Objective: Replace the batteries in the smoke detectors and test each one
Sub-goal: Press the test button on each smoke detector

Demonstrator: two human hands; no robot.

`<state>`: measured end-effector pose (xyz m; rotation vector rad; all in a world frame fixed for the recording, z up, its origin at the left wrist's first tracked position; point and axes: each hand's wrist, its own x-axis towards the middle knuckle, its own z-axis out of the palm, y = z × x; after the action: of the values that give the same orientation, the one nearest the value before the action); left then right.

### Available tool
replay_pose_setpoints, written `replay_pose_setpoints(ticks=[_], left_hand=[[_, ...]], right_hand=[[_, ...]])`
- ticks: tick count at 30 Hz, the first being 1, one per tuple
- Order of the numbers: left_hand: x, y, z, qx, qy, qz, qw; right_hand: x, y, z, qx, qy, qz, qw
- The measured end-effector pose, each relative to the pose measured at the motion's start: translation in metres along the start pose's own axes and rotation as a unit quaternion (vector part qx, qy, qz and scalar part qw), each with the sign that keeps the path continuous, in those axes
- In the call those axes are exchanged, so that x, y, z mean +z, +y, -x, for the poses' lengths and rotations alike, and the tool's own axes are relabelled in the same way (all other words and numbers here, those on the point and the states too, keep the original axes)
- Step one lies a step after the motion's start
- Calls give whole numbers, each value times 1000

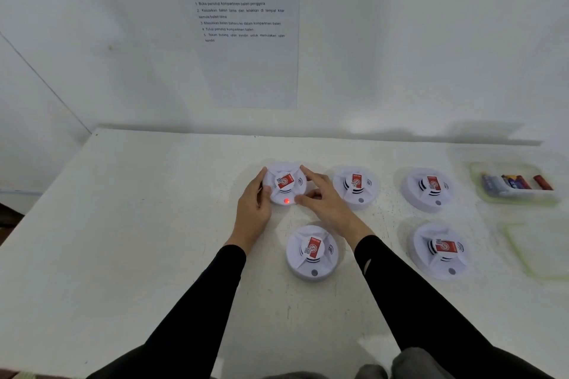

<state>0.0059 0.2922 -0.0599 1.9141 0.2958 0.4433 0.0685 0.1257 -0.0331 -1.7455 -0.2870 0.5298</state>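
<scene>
The left hand [252, 209] holds the left side of a smoke detector [284, 183], with its fingers curled on the rim. The right hand [326, 201] grips the right side. One finger lies on the top edge, and the thumb sits low at the front, just beside a red light [286, 200] that is glowing.

This smoke detector rests face up on the white table [123, 224], at the back left of the group. Four other smoke detectors [312, 252] lie near it, and their front buttons are dark. Far to the right, some batteries [514, 183] lie in a clear box [517, 199]. A paper [246, 24] with a list of steps hangs on the wall.

This looks like the test step — the glowing light hints that this one works. Next, both hands should let go and pick another detector. That one must be turned over to open its back, so it needs a firm hold. I cannot tell which of the others are done.
</scene>
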Motion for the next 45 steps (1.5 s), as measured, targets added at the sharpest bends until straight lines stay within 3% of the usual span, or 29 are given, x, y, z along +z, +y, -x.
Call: replay_pose_setpoints(ticks=[15, 28, 32, 37, 40, 45], left_hand=[[-3, 5, -4, 47, -9, -35, 998], [1, 7, -1, -15, 11, -73, 997], [-5, 9, 2, -70, 5, -31, 997], [-13, 8, 47, -17, 17, 0, 1000], [-2, 4, 78, -4, 9, -75, 997], [13, 0, 116, 35, -47, -179, 982]], right_hand=[[-1, 3, -1, 1, -2, 11, 1000], [3, 6, -2, 4, 21, 75, 997], [-2, -3, 17, 12, 6, 52, 999], [-24, 5, 81, -5, 45, 42, 998], [-25, 24, 117, -12, 56, 74, 996], [-4, 45, 148, -56, 95, 236, 965]])
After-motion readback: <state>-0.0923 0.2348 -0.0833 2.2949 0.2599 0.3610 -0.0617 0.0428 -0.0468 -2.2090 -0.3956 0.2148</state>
